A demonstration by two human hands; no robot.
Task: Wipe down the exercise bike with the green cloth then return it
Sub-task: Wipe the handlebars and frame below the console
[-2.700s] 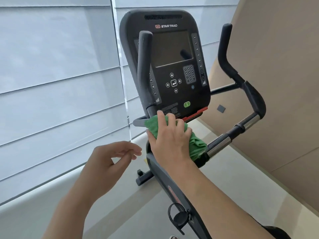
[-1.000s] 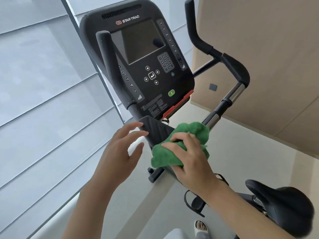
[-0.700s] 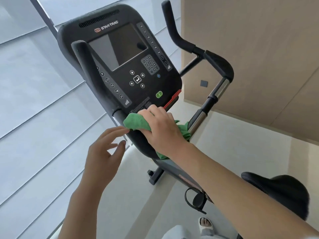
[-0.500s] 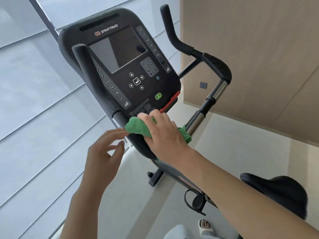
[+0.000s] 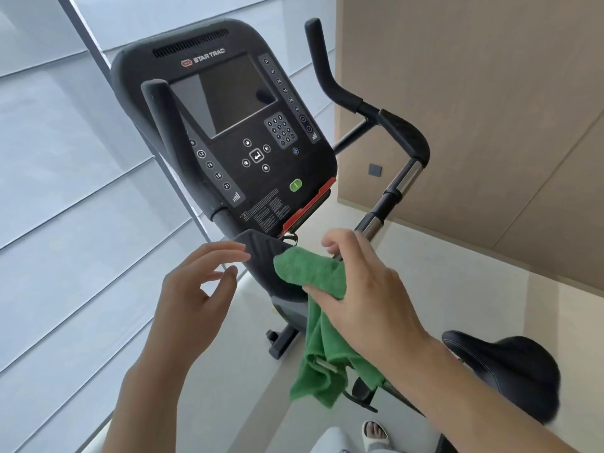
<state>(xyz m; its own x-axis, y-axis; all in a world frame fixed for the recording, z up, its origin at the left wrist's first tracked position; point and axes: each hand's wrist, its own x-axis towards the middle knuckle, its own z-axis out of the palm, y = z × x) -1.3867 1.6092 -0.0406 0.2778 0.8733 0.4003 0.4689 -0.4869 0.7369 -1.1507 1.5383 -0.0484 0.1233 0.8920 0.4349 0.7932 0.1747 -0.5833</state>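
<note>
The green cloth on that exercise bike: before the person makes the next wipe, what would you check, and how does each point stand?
1. Grip: the right hand pinches the green microfibre cloth between thumb and fingers. Ok.
2. Contact: the cloth's bunched end lies on the black ribbed post cover below the black console. Ok.
3. Loose tail: much of the cloth hangs down over the frame, toward the pedal area. Not ok; gather it.
4. Left hand: open, holding nothing, fingertips near the cover's edge. Ok.
5. Green start button: clear of the cloth. Ok.
6. Cloth's cleanliness: cannot tell.
</note>
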